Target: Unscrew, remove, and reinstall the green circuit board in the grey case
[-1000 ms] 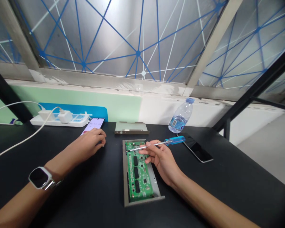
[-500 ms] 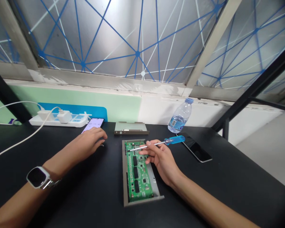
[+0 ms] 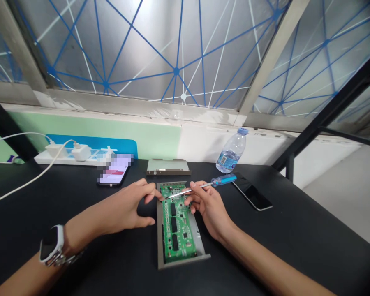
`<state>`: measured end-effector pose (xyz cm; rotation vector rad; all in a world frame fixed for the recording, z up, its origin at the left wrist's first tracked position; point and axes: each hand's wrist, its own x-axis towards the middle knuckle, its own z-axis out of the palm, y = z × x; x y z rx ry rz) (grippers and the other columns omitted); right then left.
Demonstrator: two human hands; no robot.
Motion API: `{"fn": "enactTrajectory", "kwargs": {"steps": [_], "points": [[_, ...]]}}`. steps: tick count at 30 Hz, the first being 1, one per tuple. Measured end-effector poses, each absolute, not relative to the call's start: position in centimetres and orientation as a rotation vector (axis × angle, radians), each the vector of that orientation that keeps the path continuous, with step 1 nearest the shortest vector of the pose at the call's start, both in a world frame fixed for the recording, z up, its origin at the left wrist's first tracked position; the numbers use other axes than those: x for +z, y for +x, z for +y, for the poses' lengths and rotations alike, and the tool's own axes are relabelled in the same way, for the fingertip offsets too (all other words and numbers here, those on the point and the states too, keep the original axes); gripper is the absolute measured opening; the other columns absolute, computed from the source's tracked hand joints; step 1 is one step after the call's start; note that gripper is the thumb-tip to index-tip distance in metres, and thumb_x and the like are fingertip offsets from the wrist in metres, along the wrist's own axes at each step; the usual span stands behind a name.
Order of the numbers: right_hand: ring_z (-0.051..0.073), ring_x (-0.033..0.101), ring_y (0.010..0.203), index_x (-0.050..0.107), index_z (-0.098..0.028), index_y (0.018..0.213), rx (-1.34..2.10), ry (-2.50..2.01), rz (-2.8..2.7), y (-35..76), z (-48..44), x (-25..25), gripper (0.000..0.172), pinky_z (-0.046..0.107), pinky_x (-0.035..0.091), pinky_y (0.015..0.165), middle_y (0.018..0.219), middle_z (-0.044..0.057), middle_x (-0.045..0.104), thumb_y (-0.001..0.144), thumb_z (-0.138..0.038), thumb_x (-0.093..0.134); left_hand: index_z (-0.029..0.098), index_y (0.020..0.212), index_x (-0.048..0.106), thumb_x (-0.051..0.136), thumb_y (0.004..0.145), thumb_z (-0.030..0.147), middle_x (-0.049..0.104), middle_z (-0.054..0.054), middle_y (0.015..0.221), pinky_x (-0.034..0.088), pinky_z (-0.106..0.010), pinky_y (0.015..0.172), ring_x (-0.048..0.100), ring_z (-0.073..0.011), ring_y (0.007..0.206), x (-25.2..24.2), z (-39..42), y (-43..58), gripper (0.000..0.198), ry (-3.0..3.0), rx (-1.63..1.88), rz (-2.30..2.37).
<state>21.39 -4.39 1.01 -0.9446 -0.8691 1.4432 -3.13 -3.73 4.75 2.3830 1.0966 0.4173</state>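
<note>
Screwdriver [image 3: 208, 184] sits gripped in right hand [image 3: 208, 205] above circuit board [image 3: 177, 224], open left hand [image 3: 126, 207] just beside it.

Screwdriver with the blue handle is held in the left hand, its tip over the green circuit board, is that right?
Not quite. The head view shows the screwdriver held in the right hand, not the left. Its handle is blue, and its tip is over the green circuit board.
</note>
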Motion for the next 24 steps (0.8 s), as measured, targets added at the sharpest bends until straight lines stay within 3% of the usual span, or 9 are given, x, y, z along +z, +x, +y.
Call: {"fn": "enactTrajectory", "kwargs": {"steps": [3, 7, 24], "points": [[0.012, 0.064, 0.056, 0.054, -0.017, 0.08, 1.444, -0.949, -0.878, 21.35, -4.31, 0.99, 0.036, 0.019, 0.04, 0.043, 0.079, 0.005, 0.071, 0.076, -0.041, 0.08, 0.025, 0.1, 0.056, 0.072, 0.077, 0.03, 0.054, -0.001, 0.092, 0.048, -0.033, 0.077, 0.058, -0.0208, 0.084, 4.61, -3.81, -2.92, 0.029, 2.357, 0.391, 1.106], [0.012, 0.063, 0.056, 0.053, -0.017, 0.08, 1.44, -0.953, -0.885, 21.27, -4.24, 0.99, 0.035, 0.019, 0.04, 0.042, 0.079, 0.005, 0.071, 0.077, -0.04, 0.079, 0.023, 0.092, 0.052, 0.073, 0.075, 0.029, 0.054, -0.001, 0.095, 0.048, -0.033, 0.08, 0.058, -0.0219, 0.091, 4.63, -3.83, -2.62, 0.027, 2.312, 0.359, 1.132], [0.012, 0.063, 0.055, 0.052, -0.017, 0.082, 1.422, -0.94, -0.898, 21.43, -4.18, 0.81, 0.034, 0.018, 0.04, 0.042, 0.079, 0.005, 0.07, 0.079, -0.039, 0.078, 0.022, 0.092, 0.052, 0.073, 0.076, 0.033, 0.053, -0.002, 0.098, 0.044, -0.035, 0.083, 0.056, -0.0228, 0.093, 5.08, -3.74, -2.43, 0.029, 2.25, 0.286, 1.16]]}}
